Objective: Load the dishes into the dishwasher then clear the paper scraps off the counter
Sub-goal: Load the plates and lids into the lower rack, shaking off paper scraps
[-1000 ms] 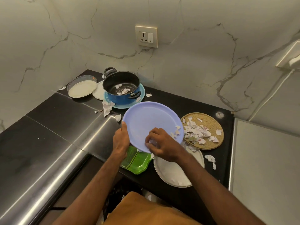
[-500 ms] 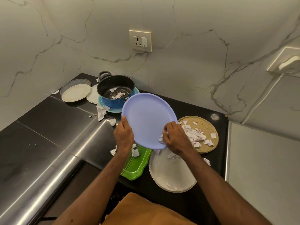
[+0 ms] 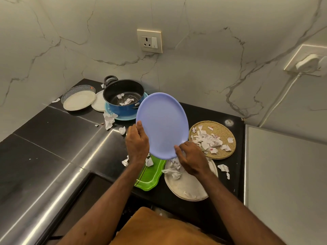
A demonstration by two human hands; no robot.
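So the left hand [image 3: 137,144] is gripping the left rim of the lavender plate [image 3: 162,124], with the thumb lying on the face and the fingers going behind. The right hand [image 3: 191,159] is pinching the near-right rim, thumb on top. Something white is showing just under those fingers, but I can't tell if it's a scrap.

The plate itself is being held up off the counter [image 3: 44,135], tilting with its face toward the camera.

Right below it, a green tray [image 3: 150,175] is sitting at the near edge with a couple of torn bits on it. Just to the right, a big white plate [image 3: 187,188] is carrying a crumpled clump. Further right, a round woven mat [image 3: 223,128] is holding a whole pile of paper scraps [image 3: 207,141], and a few more are lying loose on the counter near it.

Toward the far wall, a blue pot [image 3: 123,110] is sitting on a teal plate [image 3: 123,118] with more scraps inside it. To the left of that, a cream plate [image 3: 79,100] is resting on a speckled grey plate [image 3: 70,91].
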